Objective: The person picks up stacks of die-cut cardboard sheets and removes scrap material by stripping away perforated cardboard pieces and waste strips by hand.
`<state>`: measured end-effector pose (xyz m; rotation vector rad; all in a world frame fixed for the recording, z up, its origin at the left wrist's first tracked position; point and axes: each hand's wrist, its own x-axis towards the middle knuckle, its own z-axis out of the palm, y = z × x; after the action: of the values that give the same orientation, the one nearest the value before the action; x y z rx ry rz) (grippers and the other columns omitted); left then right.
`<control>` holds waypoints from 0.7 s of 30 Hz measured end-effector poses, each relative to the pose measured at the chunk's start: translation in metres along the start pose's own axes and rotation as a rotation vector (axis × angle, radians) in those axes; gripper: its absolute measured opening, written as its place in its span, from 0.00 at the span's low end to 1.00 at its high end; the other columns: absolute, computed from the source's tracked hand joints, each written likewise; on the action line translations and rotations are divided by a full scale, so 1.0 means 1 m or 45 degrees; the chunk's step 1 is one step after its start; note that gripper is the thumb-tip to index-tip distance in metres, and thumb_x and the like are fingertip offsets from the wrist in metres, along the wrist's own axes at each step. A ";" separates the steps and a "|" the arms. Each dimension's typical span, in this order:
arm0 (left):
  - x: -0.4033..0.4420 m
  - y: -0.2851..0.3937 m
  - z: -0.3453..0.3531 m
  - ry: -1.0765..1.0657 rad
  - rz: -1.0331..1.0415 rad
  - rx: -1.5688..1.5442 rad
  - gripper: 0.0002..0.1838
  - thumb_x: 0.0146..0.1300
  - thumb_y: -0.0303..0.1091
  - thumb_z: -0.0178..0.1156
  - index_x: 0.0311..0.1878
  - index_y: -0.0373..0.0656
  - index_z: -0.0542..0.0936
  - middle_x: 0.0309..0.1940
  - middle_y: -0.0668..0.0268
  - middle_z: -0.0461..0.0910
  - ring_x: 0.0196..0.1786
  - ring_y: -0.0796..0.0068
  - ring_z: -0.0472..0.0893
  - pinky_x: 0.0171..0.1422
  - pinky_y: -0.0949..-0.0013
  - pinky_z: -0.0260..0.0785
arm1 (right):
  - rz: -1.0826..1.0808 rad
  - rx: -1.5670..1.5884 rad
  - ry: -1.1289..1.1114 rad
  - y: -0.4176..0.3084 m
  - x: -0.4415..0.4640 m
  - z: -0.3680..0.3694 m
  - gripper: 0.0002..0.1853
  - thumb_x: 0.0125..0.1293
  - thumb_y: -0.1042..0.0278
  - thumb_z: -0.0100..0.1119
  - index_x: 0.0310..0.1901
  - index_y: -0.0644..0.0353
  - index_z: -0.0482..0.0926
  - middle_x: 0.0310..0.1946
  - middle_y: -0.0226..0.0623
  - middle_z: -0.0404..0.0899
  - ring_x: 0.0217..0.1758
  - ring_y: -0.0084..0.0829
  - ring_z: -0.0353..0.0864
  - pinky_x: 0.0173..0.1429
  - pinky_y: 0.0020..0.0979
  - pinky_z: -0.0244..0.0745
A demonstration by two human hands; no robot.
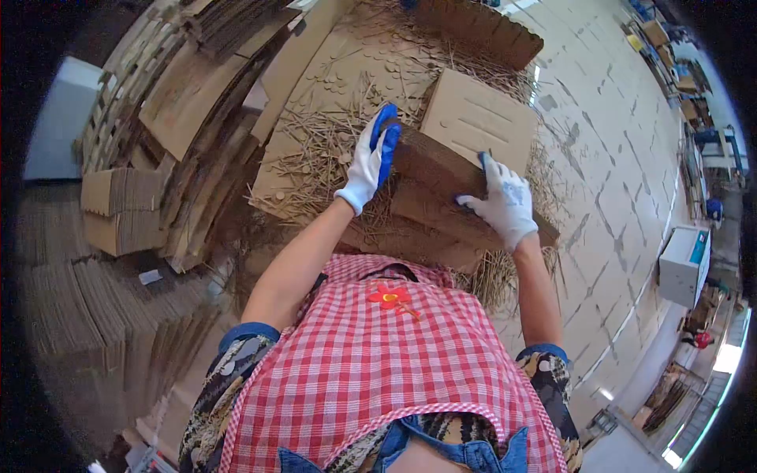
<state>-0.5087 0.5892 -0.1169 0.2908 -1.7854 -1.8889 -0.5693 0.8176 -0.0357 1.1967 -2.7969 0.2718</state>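
A thick stack of slotted cardboard sheets (480, 120) lies in front of me, its layered edge facing my body. My left hand (374, 158), in a white glove with blue palm and fingertips, rests upright against the stack's left end, fingers extended. My right hand (503, 201), gloved the same way, has its thumb and fingers apart over the stack's near right edge. More layered cardboard (445, 217) sits just below the stack. Thin cardboard strips and small round scraps (323, 134) are strewn around it.
Tall piles of cardboard (110, 307) fill the left side. Another cardboard stack (477, 31) stands at the far end. To the right is a pale, marked floor (607, 158), with a white box (684, 266) beyond. Shelving with goods lines the far right.
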 end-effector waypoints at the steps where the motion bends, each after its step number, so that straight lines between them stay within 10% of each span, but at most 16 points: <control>1: 0.000 0.002 0.002 -0.019 -0.004 0.003 0.21 0.67 0.33 0.47 0.61 0.35 0.64 0.58 0.62 0.67 0.60 0.73 0.67 0.67 0.71 0.55 | 0.020 0.004 0.002 0.005 -0.008 -0.001 0.36 0.44 0.44 0.66 0.50 0.61 0.68 0.38 0.45 0.76 0.44 0.43 0.76 0.47 0.41 0.69; 15: 0.002 0.022 -0.005 -0.135 -0.332 0.010 0.21 0.63 0.37 0.54 0.57 0.39 0.70 0.57 0.61 0.70 0.60 0.71 0.68 0.64 0.66 0.59 | 0.191 -0.025 -0.208 0.028 -0.037 0.008 0.23 0.46 0.50 0.66 0.36 0.59 0.71 0.32 0.41 0.76 0.38 0.41 0.77 0.41 0.37 0.72; 18: -0.002 0.085 0.016 -0.309 0.750 1.337 0.31 0.54 0.48 0.60 0.59 0.43 0.69 0.56 0.58 0.69 0.61 0.67 0.67 0.66 0.60 0.55 | 0.241 -0.003 -0.237 0.024 -0.035 0.009 0.23 0.46 0.51 0.66 0.36 0.59 0.71 0.33 0.41 0.76 0.38 0.42 0.77 0.41 0.37 0.72; 21: -0.006 0.082 0.054 -0.633 0.952 1.518 0.34 0.47 0.47 0.64 0.58 0.44 0.68 0.54 0.60 0.71 0.58 0.65 0.68 0.65 0.58 0.53 | 0.229 0.010 -0.250 0.024 -0.037 0.010 0.22 0.47 0.51 0.65 0.36 0.59 0.71 0.33 0.42 0.76 0.39 0.42 0.77 0.41 0.37 0.72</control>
<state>-0.5127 0.6392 -0.0325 -0.4478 -2.6467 -0.2496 -0.5612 0.8575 -0.0544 1.0253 -3.0817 0.1873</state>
